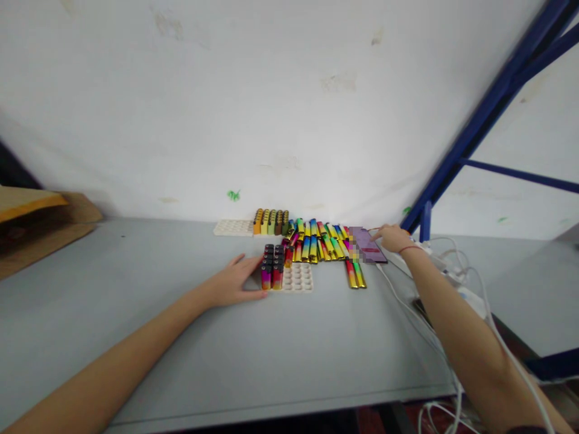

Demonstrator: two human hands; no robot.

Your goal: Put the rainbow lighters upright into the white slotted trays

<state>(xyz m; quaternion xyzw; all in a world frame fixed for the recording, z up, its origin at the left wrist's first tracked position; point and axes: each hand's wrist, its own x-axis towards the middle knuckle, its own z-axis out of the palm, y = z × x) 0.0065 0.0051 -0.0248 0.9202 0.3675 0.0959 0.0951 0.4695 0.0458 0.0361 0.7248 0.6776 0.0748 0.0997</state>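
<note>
My left hand (237, 280) is at the left end of a white holed tray (298, 278), its thumb along the near edge and its fingers behind. Upright lighters with black tops (272, 268), purple and red below, fill the tray's left side; its right holes are bare. My right hand (393, 238) has a finger stretched onto the screen of a phone or small tablet (370, 246) and holds nothing. Loose shiny multicoloured lighters or lighter sleeves (312, 247) lie in a pile between the hands. Two similar pieces (356, 275) lie just in front of the device.
Behind, another white tray (233, 227) stands by the wall, with orange to dark green lighters (271, 222) at its right. White cables (407, 304) and a power strip (425, 256) lie under and beside my right arm. A blue metal frame (470, 132) rises at right; a cardboard box (45, 229) is at left.
</note>
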